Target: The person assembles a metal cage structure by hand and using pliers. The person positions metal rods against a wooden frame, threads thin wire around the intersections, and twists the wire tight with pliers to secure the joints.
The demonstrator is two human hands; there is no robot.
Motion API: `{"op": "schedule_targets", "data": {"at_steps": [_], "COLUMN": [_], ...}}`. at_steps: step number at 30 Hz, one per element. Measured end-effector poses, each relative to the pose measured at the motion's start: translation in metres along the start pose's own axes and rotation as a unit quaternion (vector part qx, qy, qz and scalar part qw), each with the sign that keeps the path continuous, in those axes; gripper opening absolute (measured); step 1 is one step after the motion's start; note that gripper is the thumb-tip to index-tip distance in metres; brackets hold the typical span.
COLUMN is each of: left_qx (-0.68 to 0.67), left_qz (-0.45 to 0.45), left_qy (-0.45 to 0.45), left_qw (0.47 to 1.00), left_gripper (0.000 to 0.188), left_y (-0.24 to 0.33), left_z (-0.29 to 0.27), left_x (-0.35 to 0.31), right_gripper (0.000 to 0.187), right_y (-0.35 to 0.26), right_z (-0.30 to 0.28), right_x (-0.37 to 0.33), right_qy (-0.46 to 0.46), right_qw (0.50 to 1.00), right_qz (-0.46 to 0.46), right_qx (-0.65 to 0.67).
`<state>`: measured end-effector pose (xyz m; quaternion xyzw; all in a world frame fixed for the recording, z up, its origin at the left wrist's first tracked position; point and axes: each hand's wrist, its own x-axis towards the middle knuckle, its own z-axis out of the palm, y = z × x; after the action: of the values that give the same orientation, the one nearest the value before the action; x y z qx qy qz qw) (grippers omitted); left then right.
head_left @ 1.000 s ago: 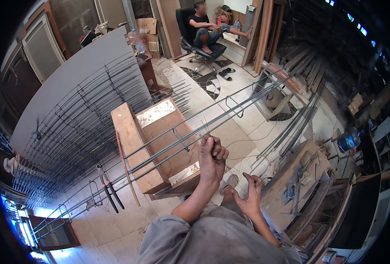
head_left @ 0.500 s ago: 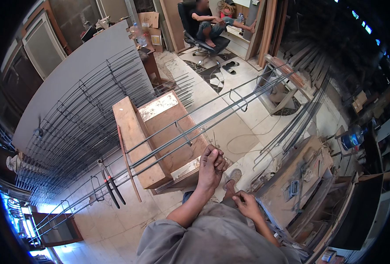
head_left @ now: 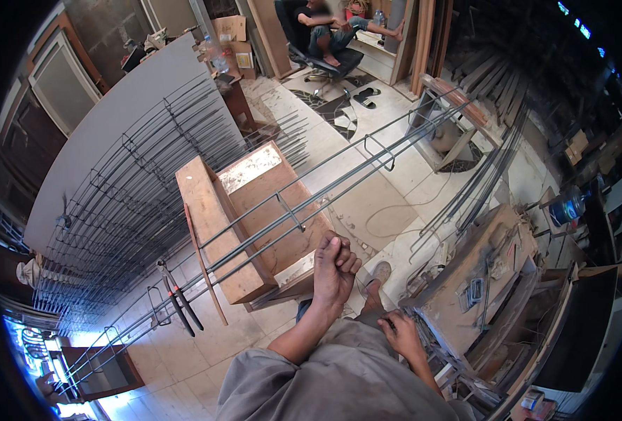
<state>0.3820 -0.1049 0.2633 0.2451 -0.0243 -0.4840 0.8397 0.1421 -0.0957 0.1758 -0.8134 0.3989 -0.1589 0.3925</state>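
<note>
My left hand [head_left: 335, 270] is raised in a closed pinch just on the near side of the rebar cage [head_left: 300, 216], apart from it. A thin wire showed in that hand half a second ago; now it is too fine to make out. Low at my lap, my right hand [head_left: 401, 332] has its fingers curled together, and what they hold, if anything, is hidden. The long cage of steel bars with bent stirrups [head_left: 380, 154] lies across a wooden box [head_left: 227, 270]. Pincers with red and black handles [head_left: 178, 298] hang on the bars at left.
More tied rebar [head_left: 139, 203] leans against a grey panel [head_left: 107, 126] at left. A cluttered wooden workbench [head_left: 458, 302] stands at right, with a bundle of small stirrups [head_left: 475, 290] on it. Loose bars [head_left: 465, 182] lie beyond. A person [head_left: 328, 31] sits in an office chair.
The view has shifted slightly. My left hand stays raised in its pinch, while the wire above it no longer shows. My right hand has moved a little lower and to the right.
</note>
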Motion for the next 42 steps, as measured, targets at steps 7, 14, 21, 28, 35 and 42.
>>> {"op": "schedule_targets", "data": {"at_steps": [7, 14, 21, 28, 35, 42], "left_qx": [-0.050, -0.048, -0.091, -0.098, -0.125, -0.121], "left_qz": [0.010, 0.055, 0.169, 0.312, 0.387, 0.421], "left_qy": [-0.038, 0.002, -0.056, -0.041, -0.010, 0.004], "left_qw": [0.998, 0.997, 0.980, 0.944, 0.914, 0.899], "left_gripper": [0.012, 0.017, 0.021, 0.024, 0.021, 0.018], "left_y": [0.010, 0.024, 0.066, 0.115, 0.144, 0.160], "left_z": [-0.006, -0.010, -0.022, -0.021, -0.034, -0.049], "left_x": [0.004, -0.005, -0.031, -0.082, -0.121, -0.138], "right_gripper": [0.022, 0.022, 0.031, 0.035, 0.036, 0.046], "right_y": [0.004, 0.008, 0.013, -0.055, -0.071, -0.080], "right_z": [-0.003, 0.005, 0.021, 0.018, 0.034, 0.051], "right_x": [0.009, 0.024, 0.043, 0.074, 0.089, 0.099], "right_qy": [-0.007, -0.007, -0.057, -0.099, -0.110, -0.091], "right_qw": [1.000, 0.998, 0.990, 0.952, 0.923, 0.883], "right_qz": [0.013, -0.050, -0.117, -0.289, -0.369, -0.460], "right_qx": [-0.007, -0.033, -0.054, -0.014, -0.020, -0.012]}}
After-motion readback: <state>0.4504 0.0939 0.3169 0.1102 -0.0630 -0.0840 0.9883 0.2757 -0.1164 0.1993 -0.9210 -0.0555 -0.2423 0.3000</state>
